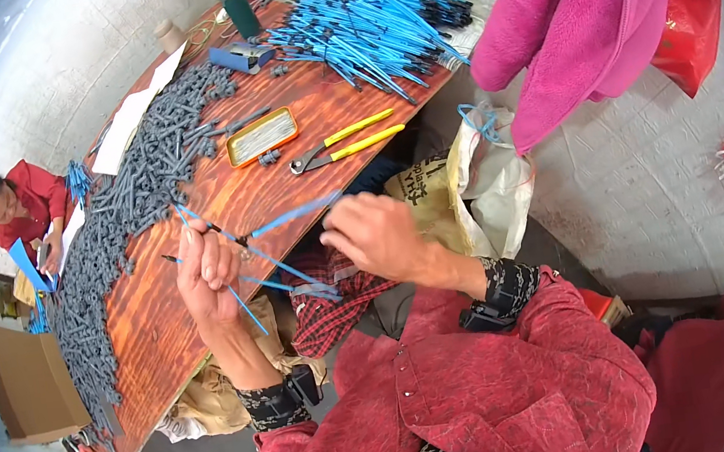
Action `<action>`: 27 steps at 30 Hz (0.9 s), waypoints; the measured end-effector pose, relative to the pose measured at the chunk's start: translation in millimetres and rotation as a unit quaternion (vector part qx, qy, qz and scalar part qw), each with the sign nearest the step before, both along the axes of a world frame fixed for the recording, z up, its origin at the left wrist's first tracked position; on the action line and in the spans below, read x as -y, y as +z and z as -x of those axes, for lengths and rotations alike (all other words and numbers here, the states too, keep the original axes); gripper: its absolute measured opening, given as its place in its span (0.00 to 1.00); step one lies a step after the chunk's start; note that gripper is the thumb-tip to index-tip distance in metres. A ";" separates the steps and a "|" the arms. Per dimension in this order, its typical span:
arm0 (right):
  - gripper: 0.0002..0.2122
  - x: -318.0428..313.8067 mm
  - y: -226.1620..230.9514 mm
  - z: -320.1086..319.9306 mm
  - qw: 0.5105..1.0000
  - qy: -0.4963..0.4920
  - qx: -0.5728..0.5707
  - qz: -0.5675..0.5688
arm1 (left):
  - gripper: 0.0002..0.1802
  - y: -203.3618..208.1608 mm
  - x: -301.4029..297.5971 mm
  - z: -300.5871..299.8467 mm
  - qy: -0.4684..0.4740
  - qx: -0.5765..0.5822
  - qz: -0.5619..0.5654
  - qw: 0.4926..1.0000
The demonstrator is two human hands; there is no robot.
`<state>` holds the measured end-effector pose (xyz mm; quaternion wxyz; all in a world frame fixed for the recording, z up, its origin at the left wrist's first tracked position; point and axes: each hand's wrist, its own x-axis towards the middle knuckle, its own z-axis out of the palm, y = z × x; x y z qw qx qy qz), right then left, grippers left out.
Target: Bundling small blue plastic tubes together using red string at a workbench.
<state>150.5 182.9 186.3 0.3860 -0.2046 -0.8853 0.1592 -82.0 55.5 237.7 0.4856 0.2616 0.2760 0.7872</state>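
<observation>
My left hand [208, 271] is raised over the near edge of the wooden table, its fingers closed around several thin blue tubes [279, 263] with black fittings. The tubes stick out from the fist at different angles, some pointing down toward my lap. One blue tube, smeared by motion, runs right from a black joint to the top of my right hand [379, 237]. The right fingers are curled in; whether they grip that tube's end or something else is hidden.
On the table [167, 318] lie a long heap of grey plastic fittings [139, 183], yellow-handled pincers [345, 140], a yellow tin of thin pins [263, 138] and a pile of blue tubes [366, 26]. An open sack [444, 187] stands right. A co-worker [30, 203] sits at the far left.
</observation>
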 end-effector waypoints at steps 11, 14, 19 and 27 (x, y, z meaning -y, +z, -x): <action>0.16 -44.6 16.5 15.8 0.943 0.301 0.135 0.036 | 0.18 -3.5 -19.5 1.3 -0.047 0.058 -0.129 0.989; 0.07 -147.4 -19.6 6.8 0.992 -0.114 0.055 -0.010 | 0.20 -17.2 -18.5 13.1 -0.023 0.017 -0.109 0.994; 0.10 -234.4 -49.9 -19.7 0.946 -0.272 0.152 -0.086 | 0.20 -15.1 -32.7 6.8 0.008 0.074 -0.036 0.997; 0.15 -246.9 -25.4 -5.9 0.951 -0.158 -0.143 0.225 | 0.17 -19.0 -35.1 10.8 0.023 0.098 -0.015 0.995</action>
